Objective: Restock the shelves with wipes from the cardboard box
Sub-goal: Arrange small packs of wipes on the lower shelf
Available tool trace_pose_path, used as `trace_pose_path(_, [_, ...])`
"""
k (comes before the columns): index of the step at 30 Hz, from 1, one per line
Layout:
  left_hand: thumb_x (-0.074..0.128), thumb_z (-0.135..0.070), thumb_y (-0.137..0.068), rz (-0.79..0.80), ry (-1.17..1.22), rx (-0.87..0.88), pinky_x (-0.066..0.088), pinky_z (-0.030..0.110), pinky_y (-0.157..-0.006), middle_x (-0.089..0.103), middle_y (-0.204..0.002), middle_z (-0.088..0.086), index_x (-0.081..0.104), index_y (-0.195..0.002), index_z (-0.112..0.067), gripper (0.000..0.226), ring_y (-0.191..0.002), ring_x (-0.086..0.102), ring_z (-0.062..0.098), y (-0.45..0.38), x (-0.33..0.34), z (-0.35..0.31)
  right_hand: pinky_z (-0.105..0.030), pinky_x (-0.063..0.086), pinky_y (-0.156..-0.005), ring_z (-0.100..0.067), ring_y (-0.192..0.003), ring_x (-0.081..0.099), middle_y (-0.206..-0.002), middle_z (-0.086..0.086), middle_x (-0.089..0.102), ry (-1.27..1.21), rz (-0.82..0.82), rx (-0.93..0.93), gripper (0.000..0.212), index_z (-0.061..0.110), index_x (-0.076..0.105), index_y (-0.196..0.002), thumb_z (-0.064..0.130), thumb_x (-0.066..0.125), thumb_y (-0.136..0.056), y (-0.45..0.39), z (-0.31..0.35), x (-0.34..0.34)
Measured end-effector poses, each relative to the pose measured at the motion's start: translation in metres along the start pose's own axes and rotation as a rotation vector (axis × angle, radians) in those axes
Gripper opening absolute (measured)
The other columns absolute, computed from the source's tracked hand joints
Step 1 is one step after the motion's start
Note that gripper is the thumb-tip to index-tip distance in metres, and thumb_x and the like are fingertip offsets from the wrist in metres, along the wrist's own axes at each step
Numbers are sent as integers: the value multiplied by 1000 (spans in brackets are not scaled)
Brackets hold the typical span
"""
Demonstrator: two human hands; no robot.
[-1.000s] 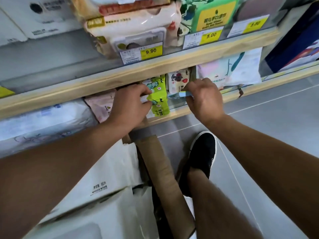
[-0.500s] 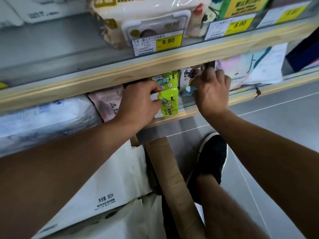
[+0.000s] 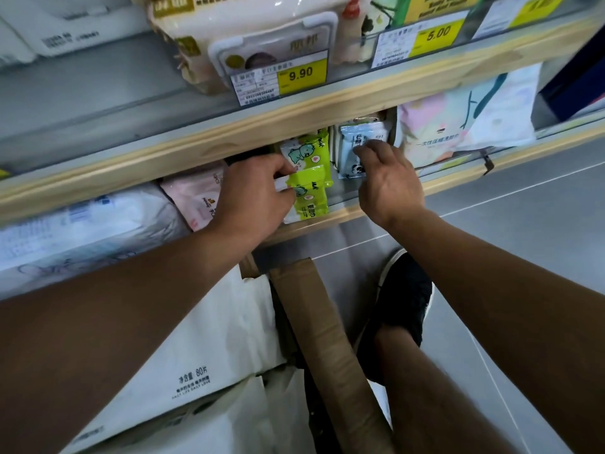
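Cardboard comes nearest to us: the flap of the cardboard box (image 3: 324,342) runs up between our forearms, with a white bag (image 3: 209,342) to its left and a black shoe (image 3: 404,299) on the grey floor (image 3: 523,244) to its right. Since half a second ago the view has drawn closer to the lower shelf (image 3: 330,217), and our right hand (image 3: 389,185) has dropped lower and opened up. Earlier it sat curled high over a small pack; now its fingers are spread, only the fingertips (image 3: 363,152) touching a pale blue wipes pack (image 3: 360,145) that stands upright on the shelf. Whether they pinch it or only touch it we cannot tell.

Our left hand (image 3: 255,194) has hardly moved: it stays curled at the left edge of a green wipes pack (image 3: 309,191), gripping it, with a second green pack (image 3: 304,149) standing just behind.

To the left of that hand a pink pack (image 3: 196,198) lies on the shelf, and past it a big white bundle (image 3: 82,221). To the right of the blue pack stands a large pastel pack (image 3: 471,119).

The wooden edge of the upper shelf (image 3: 294,119) crosses above both hands and hides the tops of the packs. On it sit a cream wipes pack (image 3: 248,37) and yellow price tags reading 9.90 (image 3: 301,75) and 5.00 (image 3: 437,34).
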State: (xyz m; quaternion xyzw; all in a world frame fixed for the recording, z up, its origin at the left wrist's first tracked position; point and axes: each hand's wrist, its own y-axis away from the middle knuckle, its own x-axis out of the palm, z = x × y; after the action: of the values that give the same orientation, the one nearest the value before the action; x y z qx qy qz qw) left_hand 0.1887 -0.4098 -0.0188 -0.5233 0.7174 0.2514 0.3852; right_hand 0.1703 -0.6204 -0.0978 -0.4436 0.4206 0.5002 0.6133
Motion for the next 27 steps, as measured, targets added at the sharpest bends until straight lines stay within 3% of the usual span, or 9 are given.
trace_pose_path(9, [72,-10,-77,6,-27,7,43,21,-81,71,-105,3,70,-105,-12,28,-97,64,19,2,4,-7,-39,37,-108,-33,-128,42,-126,-12,54,-54,136,-57,59,9,60,-122,13,60,-63,0,-9,-4])
trace_pose_path(15, [70,-10,-76,-47,-50,7,43,24,-80,71,-101,3,70,-101,-13,25,-96,63,20,1,4,-9,-36,34,-107,-33,-121,45,-123,-15,54,-67,110,-72,57,5,59,-122,17,66,-67,9,-7,-17])
trace_pose_path(18, [67,-15,-78,-139,-58,15,45,35,-91,70,-99,3,68,-98,-14,21,-97,63,24,1,10,-14,-34,31,-108,-32,-126,42,-130,-14,51,-73,109,-56,60,7,56,-128,21,67,-71,17,-5,-23])
trace_pose_path(21, [61,-21,-75,-236,-62,0,43,57,-93,69,-94,3,65,-93,-19,19,-93,61,29,0,21,-17,-38,31,-111,-33,-131,38,-134,-13,48,-62,127,-48,62,7,53,-131,23,66,-73,24,-5,-24])
trace_pose_path(27, [63,-5,-78,-212,-134,-26,45,36,-82,65,-105,13,67,-101,-10,23,-99,58,32,-5,50,-8,-40,29,-113,-32,-135,32,-141,-12,42,-68,161,-7,67,11,46,-138,25,65,-76,42,-3,-19])
